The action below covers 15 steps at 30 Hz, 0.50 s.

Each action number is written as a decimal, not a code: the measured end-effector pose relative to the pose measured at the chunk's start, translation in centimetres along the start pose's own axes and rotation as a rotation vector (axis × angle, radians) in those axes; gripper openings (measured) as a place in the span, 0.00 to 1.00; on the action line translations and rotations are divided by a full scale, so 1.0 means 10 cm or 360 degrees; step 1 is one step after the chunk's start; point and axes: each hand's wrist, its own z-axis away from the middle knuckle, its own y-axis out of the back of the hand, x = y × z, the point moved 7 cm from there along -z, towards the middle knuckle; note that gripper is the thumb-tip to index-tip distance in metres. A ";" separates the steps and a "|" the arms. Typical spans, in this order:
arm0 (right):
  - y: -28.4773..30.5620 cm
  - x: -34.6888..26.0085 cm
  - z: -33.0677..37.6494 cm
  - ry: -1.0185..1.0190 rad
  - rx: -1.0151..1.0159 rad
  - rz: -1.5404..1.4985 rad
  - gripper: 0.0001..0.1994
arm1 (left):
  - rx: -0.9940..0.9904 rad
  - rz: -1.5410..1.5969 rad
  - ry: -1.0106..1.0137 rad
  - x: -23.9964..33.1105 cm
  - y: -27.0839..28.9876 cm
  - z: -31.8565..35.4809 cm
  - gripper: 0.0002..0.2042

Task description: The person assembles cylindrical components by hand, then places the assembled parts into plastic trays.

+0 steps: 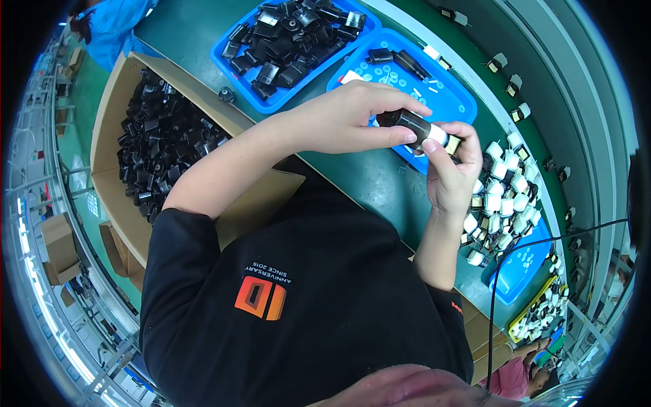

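Over the near edge of a blue tray, my two hands meet on one small assembly. My left hand is closed round a glossy black plastic housing, thumb and fingers along its sides. At its right end sits a white part with a pale yellowish piece, pinched by the thumb and fingers of my right hand. The two parts touch end to end; how deep one sits in the other is hidden by my fingers. In the tray lie black housings, small translucent washers and short white pins.
Another blue tray heaped with black housings stands at the far left. A cardboard box of black parts is by my left arm. White parts are piled right, beside a blue tray. A black cable crosses there; a conveyor runs behind.
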 end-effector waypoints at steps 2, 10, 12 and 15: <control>0.00 0.14 -0.01 -0.0113 -0.0162 -0.0262 0.14 | 0.0026 0.0054 0.0037 0.03 0.01 -0.01 0.21; -0.19 0.51 0.01 -0.0229 -0.0360 -0.1140 0.15 | 0.0204 -0.0167 -0.0300 0.43 -0.02 0.04 0.23; -0.20 0.61 0.04 -0.0325 -0.0228 -0.1421 0.19 | 0.0355 -0.0551 -0.0438 0.58 0.01 0.05 0.23; -0.38 0.56 0.04 -0.0290 -0.0210 -0.1521 0.26 | 0.0533 -0.0520 -0.0584 0.61 -0.04 0.04 0.24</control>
